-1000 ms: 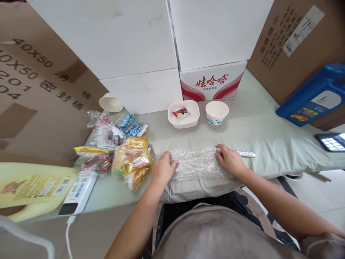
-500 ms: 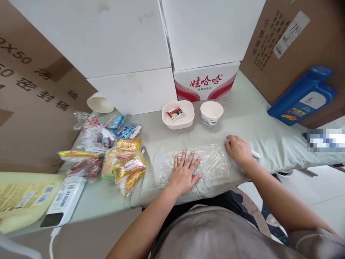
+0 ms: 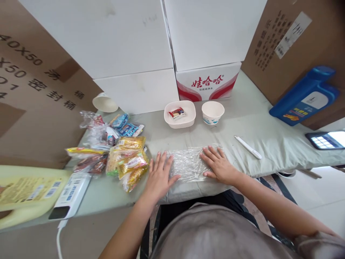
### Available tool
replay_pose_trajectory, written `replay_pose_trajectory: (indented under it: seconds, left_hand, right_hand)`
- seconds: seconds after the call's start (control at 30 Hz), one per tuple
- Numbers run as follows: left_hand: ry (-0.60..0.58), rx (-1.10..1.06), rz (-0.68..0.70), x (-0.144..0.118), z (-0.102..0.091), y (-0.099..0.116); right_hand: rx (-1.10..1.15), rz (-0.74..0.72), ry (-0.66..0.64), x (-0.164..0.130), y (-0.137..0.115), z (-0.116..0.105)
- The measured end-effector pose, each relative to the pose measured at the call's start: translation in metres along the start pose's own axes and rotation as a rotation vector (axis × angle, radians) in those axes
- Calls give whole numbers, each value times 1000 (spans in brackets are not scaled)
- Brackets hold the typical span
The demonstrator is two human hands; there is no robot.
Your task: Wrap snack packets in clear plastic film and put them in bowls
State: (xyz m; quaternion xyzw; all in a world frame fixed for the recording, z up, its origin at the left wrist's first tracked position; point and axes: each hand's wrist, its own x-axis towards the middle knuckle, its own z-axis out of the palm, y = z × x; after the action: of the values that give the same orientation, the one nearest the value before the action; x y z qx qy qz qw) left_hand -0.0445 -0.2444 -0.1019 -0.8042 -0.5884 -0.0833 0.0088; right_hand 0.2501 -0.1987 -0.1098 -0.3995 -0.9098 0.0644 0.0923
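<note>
Where it lies flat, clear plastic film (image 3: 187,166), crinkled, glossy, rectangular

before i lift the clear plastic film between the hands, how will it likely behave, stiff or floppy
The clear plastic film will probably be floppy, since its surface is full of crinkles. It is likely very light, looking thin and see-through. It may drag or bunch up while the right hand lies over its right part.

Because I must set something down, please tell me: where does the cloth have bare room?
Bare cloth lies between the bowl and the blue bottle, and between the tray and the plastic. Crowded: the left side, with snacks and yellow jug.
</note>
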Motion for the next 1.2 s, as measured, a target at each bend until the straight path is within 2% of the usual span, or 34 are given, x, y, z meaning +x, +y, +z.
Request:
replay_pose_trajectory:
  seconds: [0.1, 0.17, 0.3, 0.43, 0.53, 0.63, 0.7, 0.8, 0.87, 0.97, 1.03, 1.1, 1.2]
  left_hand:
    - [23, -106, 186, -25, -9, -11]
    - [32, -169, 236, -37, -11, -16]
    - [79, -275, 263, -46, -7, -24]
    - [81, -396, 215, -37, -11, -28]
    - [78, -416, 43, -17, -17, -27]
    - [64, -351, -134, 12, -15, -26]
    - [51, -271, -200, 30, -8, -24]
    - [43, -159, -226, 45, 3, -23]
    - [94, -112, -236, 44, 4, -22]
    - [317, -51, -253, 37, -3, -9]
    - [428, -64, -175, 33, -7, 8]
    - [375, -111, -26, 32, -5, 29]
    - [119, -87, 84, 33, 12, 52]
  right_hand:
    - [128, -85, 76, -12, 5, -22]
    - [213, -150, 83, -26, 10, -29]
    - [220, -167, 70, -57, 21, -22]
    - [328, -112, 174, -69, 23, -19]
    - [415, 44, 238, -59, 23, -25]
    - [328, 326, 263, -35, 27, -25]
    - [185, 477, 219, -17, 33, -20]
    - [-4, 546, 92, 1, 43, -11]
    - [-63, 534, 87, 4, 47, -9]
    - [-90, 496, 261, 1, 41, -14]
    - [-71, 410, 358, 2, 26, -18]
    - [-40, 218, 321, 7, 7, -15]
    - [-33, -58, 122, 17, -11, 1]
